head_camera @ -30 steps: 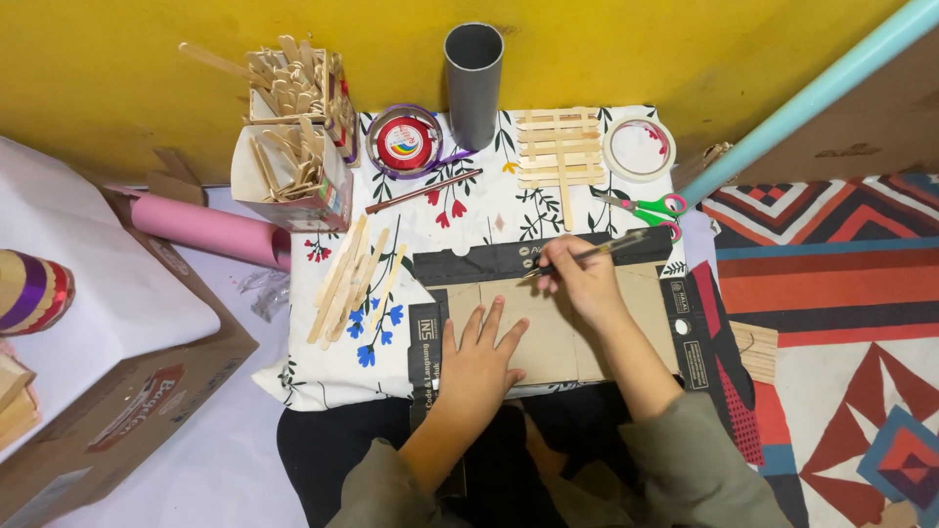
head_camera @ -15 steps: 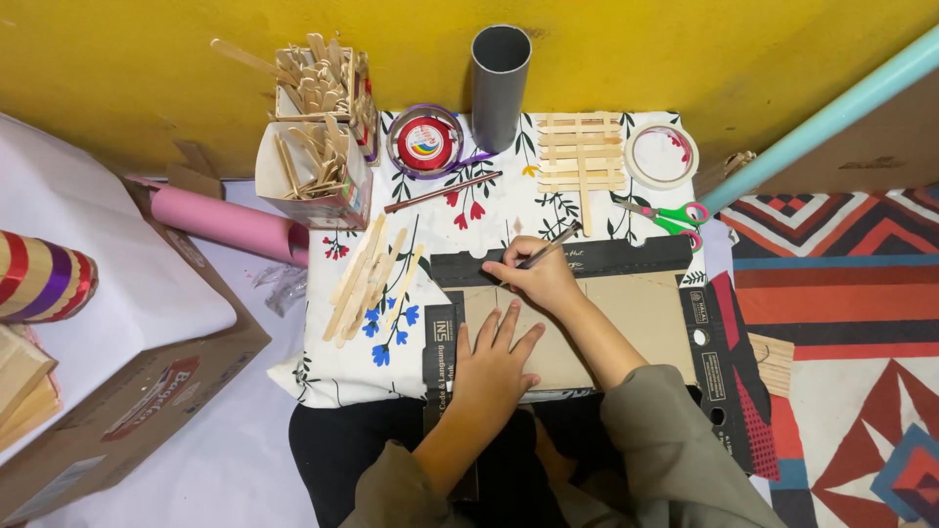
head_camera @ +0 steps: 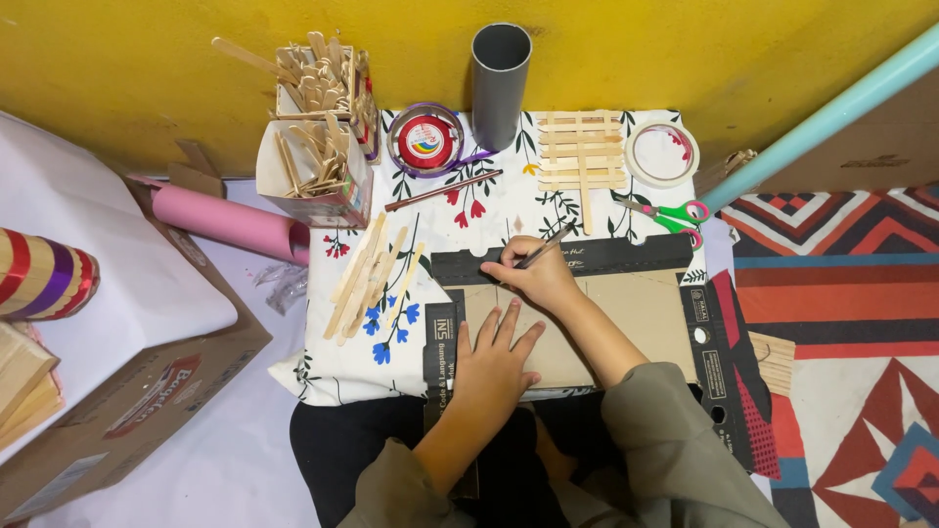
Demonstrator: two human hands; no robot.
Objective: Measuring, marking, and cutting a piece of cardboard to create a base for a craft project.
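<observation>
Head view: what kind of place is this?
Likely a home craft corner on the floor: boxes of wooden sticks, scissors and tape on a floral cloth, with cardboard being marked.

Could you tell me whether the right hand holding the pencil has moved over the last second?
Yes: the right hand slid left across the flattened brown cardboard sheet, away from the green-handled scissors.

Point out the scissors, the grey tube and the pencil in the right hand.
scissors (head_camera: 675, 213): head view, green handle.
grey tube (head_camera: 499, 93): head view, outer wall.
pencil (head_camera: 544, 246): head view, shaft above the right hand (head_camera: 536, 279).
</observation>
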